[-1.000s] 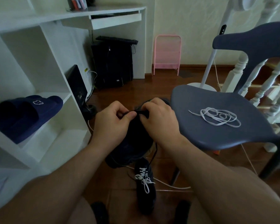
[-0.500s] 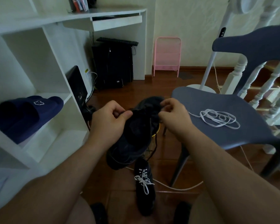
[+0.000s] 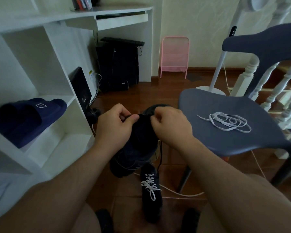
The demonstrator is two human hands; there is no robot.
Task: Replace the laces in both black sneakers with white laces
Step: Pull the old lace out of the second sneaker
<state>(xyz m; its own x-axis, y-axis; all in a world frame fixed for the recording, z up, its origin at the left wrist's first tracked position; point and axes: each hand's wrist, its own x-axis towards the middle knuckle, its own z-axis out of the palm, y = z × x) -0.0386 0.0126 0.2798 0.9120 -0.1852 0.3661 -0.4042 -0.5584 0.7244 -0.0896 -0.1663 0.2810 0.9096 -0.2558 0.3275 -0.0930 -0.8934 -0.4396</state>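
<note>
Head view. The person's left hand (image 3: 113, 125) was curled, thumb pressed against the forefinger, pinching at the top of a black fabric sneaker (image 3: 138, 145) held up in the air above the floor. The right hand (image 3: 170, 126) was likewise curled, its fingertips pinching at the same upper edge of the shoe just beside the left thumb; what exactly lay between those fingertips could not be made out against the dark fabric. A thin black lace (image 3: 160, 153) hung down from the held sneaker on its right side.

Below it, on the brown tiled floor (image 3: 158, 91), stood the second black sneaker (image 3: 152, 195), threaded and tied with a white lace (image 3: 149, 184).

To the right, a loose flat white lace (image 3: 225, 121) lay coiled on the seat of a grey-blue plastic chair (image 3: 225, 138), well apart from both hands.

To the left, a pair of navy slide sandals (image 3: 29, 118) rested in a white shelving unit (image 3: 45, 64). Far off, a pink wire rack (image 3: 174, 56) stood against the wall.
</note>
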